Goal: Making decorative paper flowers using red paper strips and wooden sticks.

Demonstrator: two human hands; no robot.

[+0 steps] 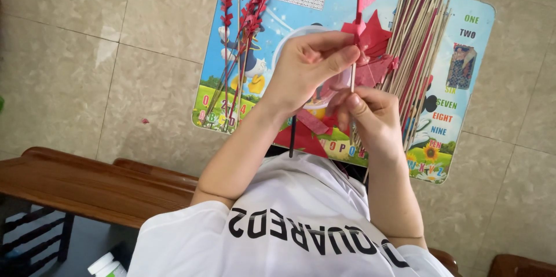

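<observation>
A colourful children's learning mat (463, 51) lies on the tiled floor (69, 51). On its right side rests a bundle of thin sticks (420, 45); finished red-leaved stems (243, 22) cross its left. Above its middle, the left hand (307, 68) pinches red paper onto a skewer (353, 77), clamped below by the right hand (373, 118).

Bright, even daylight, soft shadows (slight motion blur), mild edge distortion

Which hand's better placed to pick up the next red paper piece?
Right, probably: the right hand sits beside the loose red paper pieces, while the left hand pinches the stick higher up.
</observation>
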